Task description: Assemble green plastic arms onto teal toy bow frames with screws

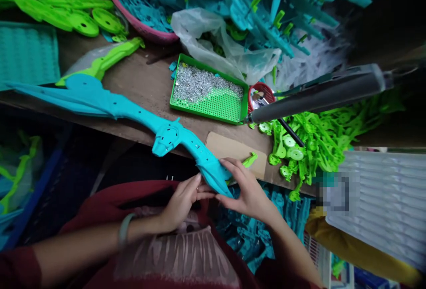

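Observation:
A long turquoise plastic piece [136, 116] lies slantwise along the table's front edge, with a broad wing-like part at each end and a head-shaped lump near its middle. Its near right end juts over the edge between my two hands. My right hand [246, 191] grips that end, thumb below and fingers on the far side. From the near side, my left hand [183, 202] pinches the same end's lower edge; some fingertips are hidden. Just past my right hand, a small lime-green part [250, 160] rests on a cardboard sheet [229, 149].
A green tray [206, 113] holds small silver screws. Above the table hangs a grey screwdriver-like tool [316, 96], its tip near the tray. Lime-green parts [319, 147] are heaped at right. A pink basin [143, 31] of turquoise pieces stands behind. A person's yellow-brown sleeve [349, 244] shows at right.

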The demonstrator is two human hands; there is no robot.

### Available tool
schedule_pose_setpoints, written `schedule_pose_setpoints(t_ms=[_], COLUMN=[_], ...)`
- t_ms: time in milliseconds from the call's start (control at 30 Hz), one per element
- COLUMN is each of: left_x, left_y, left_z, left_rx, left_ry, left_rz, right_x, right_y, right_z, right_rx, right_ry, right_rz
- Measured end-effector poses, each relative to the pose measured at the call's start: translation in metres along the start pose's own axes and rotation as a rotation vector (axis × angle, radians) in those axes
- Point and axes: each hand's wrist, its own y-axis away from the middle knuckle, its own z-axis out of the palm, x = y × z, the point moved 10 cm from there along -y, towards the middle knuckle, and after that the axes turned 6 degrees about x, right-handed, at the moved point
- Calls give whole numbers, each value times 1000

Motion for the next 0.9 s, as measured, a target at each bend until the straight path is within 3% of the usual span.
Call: schedule_pose_setpoints(t_ms=[167,400,633,800,900], left_x=[8,14,24,34,35], left_y=[2,-4,-8,-7,-3], left_z=[6,4,0,3,7], left_rx=[-44,-55,39,87,48], left_ry=[-108,-172,-257,-278,-265], left_rz=[59,25,1,92,126], right_x=[-4,-5,-1,2,5], right_y=[-6,-6,-3,0,-1], right_z=[-12,-7,-1,-2,-4], right_rx=[11,10,30,75,67], right_ry=[-56,-5,54,65,30], right_rz=[3,-9,-25,-23,3])
